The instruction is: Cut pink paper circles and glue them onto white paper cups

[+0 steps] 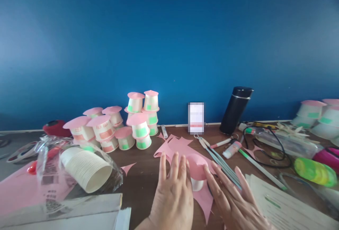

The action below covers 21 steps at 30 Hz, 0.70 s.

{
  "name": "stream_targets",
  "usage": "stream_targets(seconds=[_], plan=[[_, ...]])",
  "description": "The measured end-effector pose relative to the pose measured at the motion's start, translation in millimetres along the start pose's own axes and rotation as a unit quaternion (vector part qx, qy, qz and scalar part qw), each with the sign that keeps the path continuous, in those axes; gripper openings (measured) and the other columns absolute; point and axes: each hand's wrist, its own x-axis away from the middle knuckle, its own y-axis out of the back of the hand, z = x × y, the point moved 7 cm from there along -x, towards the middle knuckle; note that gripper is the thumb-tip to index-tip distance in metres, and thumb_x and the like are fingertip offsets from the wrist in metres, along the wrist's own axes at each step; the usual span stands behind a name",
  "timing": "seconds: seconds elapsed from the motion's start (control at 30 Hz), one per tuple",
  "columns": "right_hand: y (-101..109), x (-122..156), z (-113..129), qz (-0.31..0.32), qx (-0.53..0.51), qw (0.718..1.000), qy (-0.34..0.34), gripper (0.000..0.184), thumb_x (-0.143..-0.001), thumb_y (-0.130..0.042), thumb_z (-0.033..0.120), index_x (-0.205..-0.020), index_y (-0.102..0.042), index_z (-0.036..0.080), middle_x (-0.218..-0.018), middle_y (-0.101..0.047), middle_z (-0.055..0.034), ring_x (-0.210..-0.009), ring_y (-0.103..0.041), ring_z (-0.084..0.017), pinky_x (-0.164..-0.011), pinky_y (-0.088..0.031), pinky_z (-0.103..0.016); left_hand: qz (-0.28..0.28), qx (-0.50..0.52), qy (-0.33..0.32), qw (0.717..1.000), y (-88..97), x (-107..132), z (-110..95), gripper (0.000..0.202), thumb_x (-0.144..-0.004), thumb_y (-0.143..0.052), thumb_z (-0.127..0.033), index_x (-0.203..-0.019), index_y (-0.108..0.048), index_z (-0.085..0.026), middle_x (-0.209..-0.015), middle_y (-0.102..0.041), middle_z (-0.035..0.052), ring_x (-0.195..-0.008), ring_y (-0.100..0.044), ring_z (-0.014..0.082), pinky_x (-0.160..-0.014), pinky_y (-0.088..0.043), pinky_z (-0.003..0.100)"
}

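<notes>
My left hand (173, 191) and my right hand (233, 198) lie near the front edge of the brown table, fingers stretched out on either side of a small white paper cup (197, 184) topped with a pink paper cone roof (196, 165). The fingertips of both hands touch the pink roof. The cup stands on pink paper scraps (177, 146). Neither hand grips anything.
A pile of finished pink-roofed cups (124, 124) sits at back left; more (317, 115) at far right. A bagged stack of white cups (84, 168) lies left. Scissors (212, 152), a glue stick (232, 149), a black flask (235, 110), cables and printed sheets (280, 205) crowd the right.
</notes>
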Motion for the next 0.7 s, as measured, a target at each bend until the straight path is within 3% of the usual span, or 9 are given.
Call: stream_targets(seconds=[0.23, 0.47, 0.7], plan=[[-13.2, -8.0, -18.3, -0.050, 0.021, 0.998, -0.034, 0.104, -0.072, -0.054, 0.052, -0.150, -0.001, 0.008, -0.150, -0.035, -0.0184, -0.137, -0.030, -0.039, -0.111, -0.004, -0.061, -0.057, 0.019, 0.068, 0.996, -1.0, -8.7, 16.9, 0.054, -0.088, -0.043, -0.023, -0.140, -0.038, -0.011, -0.146, -0.041, 0.0115, -0.133, -0.037, 0.0332, -0.105, -0.033, 0.063], [-20.8, -18.1, -20.7, -0.012, -0.013, 0.997, -0.074, 0.100, -0.076, -0.054, 0.031, -0.150, 0.010, 0.011, -0.150, -0.036, -0.0182, -0.136, -0.034, -0.036, -0.109, -0.012, -0.062, -0.076, 0.037, 0.044, 0.995, -7.0, -12.5, 17.6, 0.045, -0.090, -0.041, -0.024, -0.134, -0.048, -0.015, -0.141, -0.049, 0.0076, -0.131, -0.039, 0.0320, -0.104, -0.031, 0.065], [-15.4, -20.3, -18.4, -0.039, -0.022, 0.996, -0.074, 0.106, -0.070, -0.059, 0.038, -0.150, 0.005, 0.011, -0.147, -0.041, -0.0165, -0.137, -0.032, -0.036, -0.109, -0.009, -0.062, -0.070, 0.016, 0.034, 0.997, -6.1, -12.9, 14.9, 0.045, -0.089, -0.043, -0.025, -0.132, -0.051, -0.016, -0.142, -0.047, 0.0087, -0.133, -0.035, 0.0318, -0.105, -0.030, 0.064]])
